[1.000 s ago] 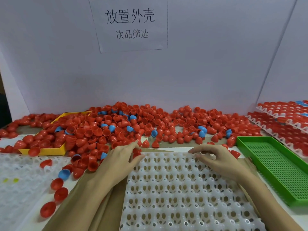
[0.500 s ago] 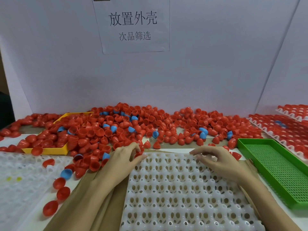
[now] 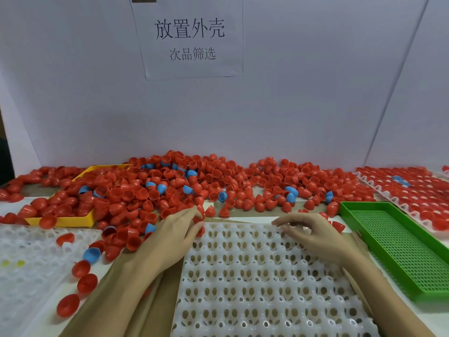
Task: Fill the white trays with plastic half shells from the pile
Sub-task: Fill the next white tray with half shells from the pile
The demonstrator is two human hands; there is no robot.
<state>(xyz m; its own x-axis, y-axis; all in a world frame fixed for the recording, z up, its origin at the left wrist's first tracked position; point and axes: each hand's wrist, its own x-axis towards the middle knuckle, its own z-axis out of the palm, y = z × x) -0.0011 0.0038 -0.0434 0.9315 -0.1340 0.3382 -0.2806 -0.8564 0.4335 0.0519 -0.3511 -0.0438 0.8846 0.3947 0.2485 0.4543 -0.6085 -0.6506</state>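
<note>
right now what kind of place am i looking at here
Probably a factory sorting or packing bench: a pile of red half shells, white trays with rows of pockets, and a printed work-instruction sign on the partition.

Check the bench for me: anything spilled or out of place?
Yes. Red shells and a blue shell lie loose on the table left of the centre tray, away from the pile. The yellow bin is half buried.
</note>
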